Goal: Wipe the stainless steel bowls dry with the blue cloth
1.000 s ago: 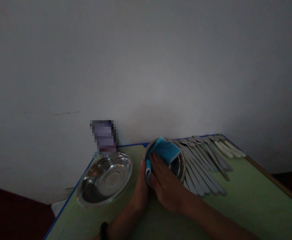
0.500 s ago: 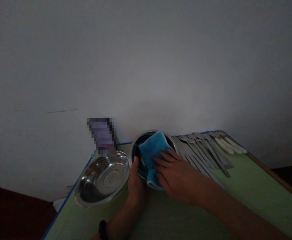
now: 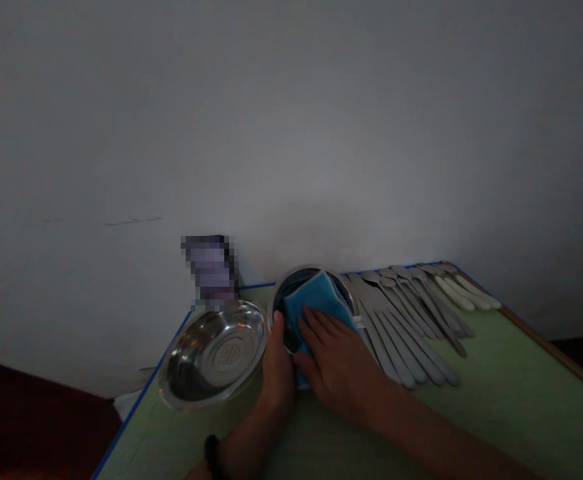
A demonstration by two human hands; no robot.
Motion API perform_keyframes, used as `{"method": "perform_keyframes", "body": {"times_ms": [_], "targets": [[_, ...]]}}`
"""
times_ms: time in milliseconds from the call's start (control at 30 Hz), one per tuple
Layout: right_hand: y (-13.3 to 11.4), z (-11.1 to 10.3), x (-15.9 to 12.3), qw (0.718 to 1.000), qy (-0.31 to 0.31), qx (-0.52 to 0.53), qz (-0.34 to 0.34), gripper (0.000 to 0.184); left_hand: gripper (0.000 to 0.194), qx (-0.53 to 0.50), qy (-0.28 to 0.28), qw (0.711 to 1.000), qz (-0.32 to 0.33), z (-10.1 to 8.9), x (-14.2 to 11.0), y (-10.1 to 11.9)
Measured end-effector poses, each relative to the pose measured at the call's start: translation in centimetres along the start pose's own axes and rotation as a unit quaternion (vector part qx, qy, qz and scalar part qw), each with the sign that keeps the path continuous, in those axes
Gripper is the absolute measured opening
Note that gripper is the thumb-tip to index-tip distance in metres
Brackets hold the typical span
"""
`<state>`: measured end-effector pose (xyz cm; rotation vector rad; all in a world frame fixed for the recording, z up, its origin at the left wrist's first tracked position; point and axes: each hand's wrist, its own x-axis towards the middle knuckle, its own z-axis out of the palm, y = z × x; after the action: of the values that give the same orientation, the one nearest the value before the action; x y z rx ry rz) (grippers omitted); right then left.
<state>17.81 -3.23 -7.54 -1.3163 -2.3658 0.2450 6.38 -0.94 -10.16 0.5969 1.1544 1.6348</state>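
A round stainless steel bowl point(image 3: 287, 285) is tilted toward me near the back of the table. My left hand point(image 3: 278, 367) grips its left side, thumb up along the rim and the other fingers hidden behind. Inside the bowl lies a blue cloth point(image 3: 316, 293) with a pale edge and a small white tag. My right hand point(image 3: 338, 360) presses the cloth against the bowl with its fingers close together. To the left, a second, wider steel basin point(image 3: 188, 367) rests on the table, apart from my hands.
Several metal forks and spoons point(image 3: 411, 340) fan out right of the bowl, with white-handled cutlery point(image 3: 461, 293) farther right. A blurred upright device point(image 3: 214, 267) leans on the wall point(image 3: 291, 133) behind the basin. The green table point(image 3: 491, 407) has blue edging.
The bowl and both hands shifted left, then slightly back right. My right hand's fingers went from deep in the bowl, to spread on the cloth, to close together over it.
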Motion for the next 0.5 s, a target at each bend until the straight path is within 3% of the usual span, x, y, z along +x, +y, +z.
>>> {"method": "perform_keyframes", "body": {"times_ms": [133,233,400,500], "targets": [[-0.5,0.6,-0.3,1.000,0.027,0.000,-0.011,0.052,0.026,0.021,0.059,0.998,-0.013,0.8,-0.1,1.0],[-0.5,0.6,-0.3,0.999,0.040,-0.005,-0.025,0.048,0.032,0.006,0.062,0.996,-0.064,1.0,-0.2,1.3],[0.9,0.1,0.1,0.994,0.065,-0.014,-0.090,0.040,0.031,-0.021,0.105,0.990,-0.094,1.2,-0.3,1.3],[2.3,-1.2,0.7,0.989,0.078,-0.018,-0.124,0.032,0.032,-0.086,0.038,0.986,-0.139,1.7,-0.6,1.3]]}}
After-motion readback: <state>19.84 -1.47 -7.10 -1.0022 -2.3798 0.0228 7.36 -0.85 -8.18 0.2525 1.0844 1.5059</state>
